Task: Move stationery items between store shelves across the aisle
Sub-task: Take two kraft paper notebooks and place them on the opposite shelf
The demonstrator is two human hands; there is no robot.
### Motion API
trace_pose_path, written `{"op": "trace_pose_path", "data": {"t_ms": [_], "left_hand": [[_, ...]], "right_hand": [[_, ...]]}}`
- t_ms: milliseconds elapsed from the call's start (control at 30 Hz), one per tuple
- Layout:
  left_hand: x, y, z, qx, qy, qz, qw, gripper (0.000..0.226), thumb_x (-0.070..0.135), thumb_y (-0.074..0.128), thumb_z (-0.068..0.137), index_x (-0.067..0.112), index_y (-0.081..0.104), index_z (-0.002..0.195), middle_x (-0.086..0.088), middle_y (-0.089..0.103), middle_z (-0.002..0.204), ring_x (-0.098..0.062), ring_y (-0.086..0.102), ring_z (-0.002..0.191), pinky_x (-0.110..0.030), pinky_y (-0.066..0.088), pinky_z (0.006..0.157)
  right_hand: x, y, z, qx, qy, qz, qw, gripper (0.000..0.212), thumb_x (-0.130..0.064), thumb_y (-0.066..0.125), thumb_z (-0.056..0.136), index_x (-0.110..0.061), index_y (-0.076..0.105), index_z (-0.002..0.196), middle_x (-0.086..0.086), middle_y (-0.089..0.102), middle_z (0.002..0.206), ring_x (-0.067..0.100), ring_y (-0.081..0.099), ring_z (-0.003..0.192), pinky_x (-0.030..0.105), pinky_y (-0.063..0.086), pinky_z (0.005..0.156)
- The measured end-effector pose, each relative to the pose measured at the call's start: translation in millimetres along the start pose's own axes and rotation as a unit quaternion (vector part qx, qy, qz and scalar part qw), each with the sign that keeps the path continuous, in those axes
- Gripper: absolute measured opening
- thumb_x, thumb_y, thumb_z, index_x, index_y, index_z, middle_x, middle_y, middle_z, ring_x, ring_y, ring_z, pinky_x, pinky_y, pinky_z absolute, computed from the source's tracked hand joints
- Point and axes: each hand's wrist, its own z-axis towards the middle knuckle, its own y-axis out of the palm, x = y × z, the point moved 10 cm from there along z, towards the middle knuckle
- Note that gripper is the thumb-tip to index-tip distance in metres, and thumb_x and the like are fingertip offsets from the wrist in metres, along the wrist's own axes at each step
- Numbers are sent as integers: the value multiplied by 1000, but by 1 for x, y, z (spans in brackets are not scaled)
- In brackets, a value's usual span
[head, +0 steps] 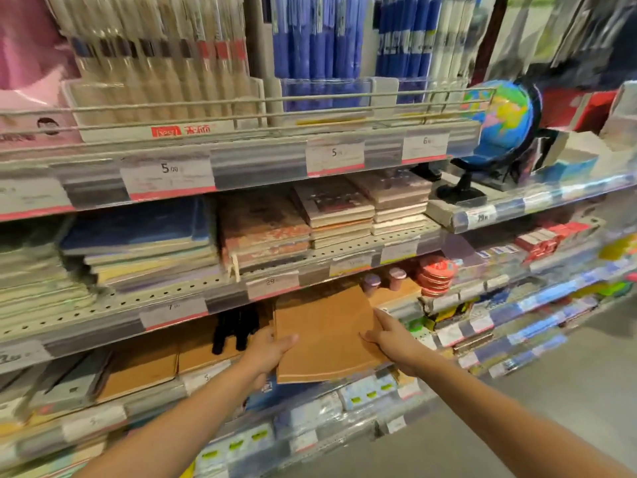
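A stack of brown kraft-paper notebooks juts out over the front edge of a lower shelf, tilted toward me. My left hand grips its left edge, thumb on top and fingers underneath. My right hand rests on the stack's right side, index finger stretched along the edge and thumb pressed on the cover. The far end of the stack disappears under the shelf above.
More brown notebooks lie to the left on the same shelf. Stacked notebooks fill the shelf above, pens the top one. A globe stands at right. The aisle floor lies at lower right.
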Motion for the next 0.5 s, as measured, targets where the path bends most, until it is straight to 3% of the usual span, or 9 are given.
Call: {"op": "trace_pose_path", "data": {"t_ms": [100,167,233,267,333,400,500], "left_hand": [[-4,-14,14,51,-16,23,998,26,13,64,86,0,58,107,-18,67,106,-28,65,91,-36,56,76],[-4,-20,23,71,-13,46,996,16,16,66,84,5,60,94,-18,68,103,-28,66,92,-40,56,82],[3,-27,27,99,-3,106,989,12,18,67,83,12,57,80,-15,68,98,-25,65,87,-37,56,80],[6,-31,30,112,4,130,985,15,19,70,81,10,58,83,-15,68,99,-25,65,87,-37,56,81],[11,-35,35,115,13,152,982,48,22,77,73,2,55,109,-15,65,108,-27,64,96,-39,53,88],[17,-32,34,91,15,179,980,91,29,85,61,3,37,133,-13,57,122,-28,58,110,-37,49,96],[27,-20,31,53,46,315,947,111,45,86,51,12,29,140,-4,42,136,-22,41,127,-30,36,106]], "right_hand": [[0,9,25,-23,-4,8,1000,42,-2,48,89,-16,42,128,10,61,108,22,59,91,28,51,71],[2,13,38,-23,1,3,1000,41,-1,50,89,-12,43,127,11,61,104,21,57,85,26,47,67],[5,17,49,-23,12,-17,1000,41,-5,54,87,-10,44,127,9,61,99,18,57,79,20,48,61],[6,16,55,-16,16,-34,999,42,-9,58,86,-9,45,126,6,60,93,15,55,72,17,46,53],[4,8,68,13,16,-80,997,43,-16,67,80,-11,47,118,3,56,82,11,52,61,16,41,45],[-4,1,80,37,-7,-135,990,44,-22,73,75,-12,47,109,3,56,73,11,53,57,16,43,46],[-13,1,92,32,-25,-202,979,67,-27,78,68,-1,45,121,9,58,93,22,57,85,24,46,66]]}}
